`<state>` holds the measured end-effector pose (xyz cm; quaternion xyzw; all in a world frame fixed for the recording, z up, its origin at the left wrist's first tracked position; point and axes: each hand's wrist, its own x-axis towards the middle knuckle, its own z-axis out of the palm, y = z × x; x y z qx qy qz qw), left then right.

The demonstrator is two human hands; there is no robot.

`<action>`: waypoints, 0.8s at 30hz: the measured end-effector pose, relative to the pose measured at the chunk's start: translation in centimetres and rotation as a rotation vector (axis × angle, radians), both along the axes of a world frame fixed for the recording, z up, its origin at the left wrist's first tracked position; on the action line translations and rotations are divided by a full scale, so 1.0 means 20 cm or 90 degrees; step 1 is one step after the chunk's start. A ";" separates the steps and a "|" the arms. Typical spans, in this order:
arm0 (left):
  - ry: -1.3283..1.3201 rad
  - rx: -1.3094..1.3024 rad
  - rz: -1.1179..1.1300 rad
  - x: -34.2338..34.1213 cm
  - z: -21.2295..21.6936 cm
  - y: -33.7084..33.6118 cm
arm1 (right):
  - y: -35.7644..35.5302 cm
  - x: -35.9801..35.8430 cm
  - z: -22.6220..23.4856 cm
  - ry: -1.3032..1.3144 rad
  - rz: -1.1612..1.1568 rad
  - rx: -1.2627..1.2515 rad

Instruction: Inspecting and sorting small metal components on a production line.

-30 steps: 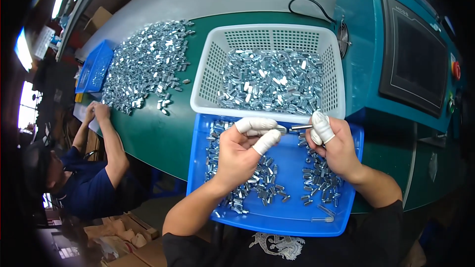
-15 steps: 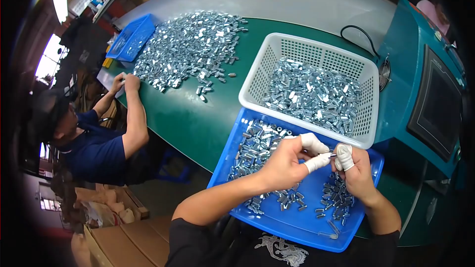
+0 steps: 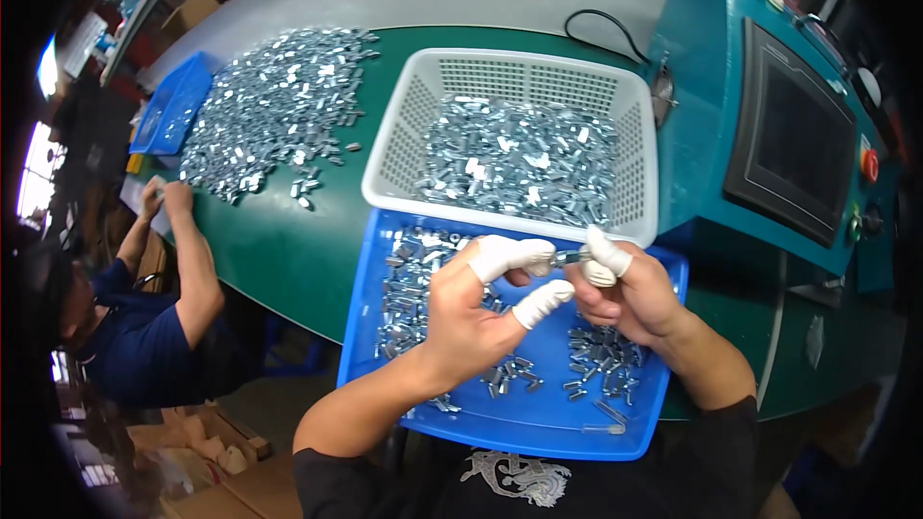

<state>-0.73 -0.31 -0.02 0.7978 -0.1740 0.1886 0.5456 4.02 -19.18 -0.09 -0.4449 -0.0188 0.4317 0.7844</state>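
White finger wraps cover the thumb and forefinger of both my hands. My right hand (image 3: 646, 296) pinches a small silvery long hex nut (image 3: 573, 257) above the blue tray (image 3: 538, 428). At the nut's left end is the forefinger of my left hand (image 3: 461, 312); its thumb is spread apart below, so that hand is open. Whether the forefinger touches the nut, I cannot tell. In the tray, one heap of hex nuts (image 3: 409, 279) lies on the left, partly behind my left hand, and a smaller heap (image 3: 601, 360) is under my right wrist.
A white perforated basket (image 3: 385, 168) full of similar nuts rests against the tray's far edge. Farther left lie a large loose pile (image 3: 279, 101) and a blue bin (image 3: 178, 106). A co-worker (image 3: 144, 327) handles something there. A teal machine with a screen (image 3: 793, 135) stands at right.
My view has shifted right, so everything sits farther left. My left thumb and forefinger have spread apart from the nut, while my right hand keeps hold of it.
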 end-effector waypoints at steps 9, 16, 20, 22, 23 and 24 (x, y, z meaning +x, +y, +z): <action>-0.048 0.030 -0.039 -0.01 0.05 -0.03 | -0.02 0.01 -0.01 0.081 0.155 0.002; -0.020 0.029 -0.047 0.00 0.04 0.00 | -0.02 0.00 -0.02 0.099 0.120 0.003; 0.092 -0.166 0.049 0.06 -0.02 0.06 | 0.02 0.01 0.01 -0.075 -0.098 -0.125; 0.085 -0.200 0.120 0.11 -0.05 0.08 | 0.01 0.03 0.01 -0.137 -0.146 -0.111; 0.063 -0.139 0.148 0.12 -0.03 0.07 | 0.01 0.02 0.01 -0.132 -0.154 -0.114; 0.068 -0.140 0.139 0.11 -0.03 0.06 | 0.02 0.01 0.01 -0.139 -0.179 -0.121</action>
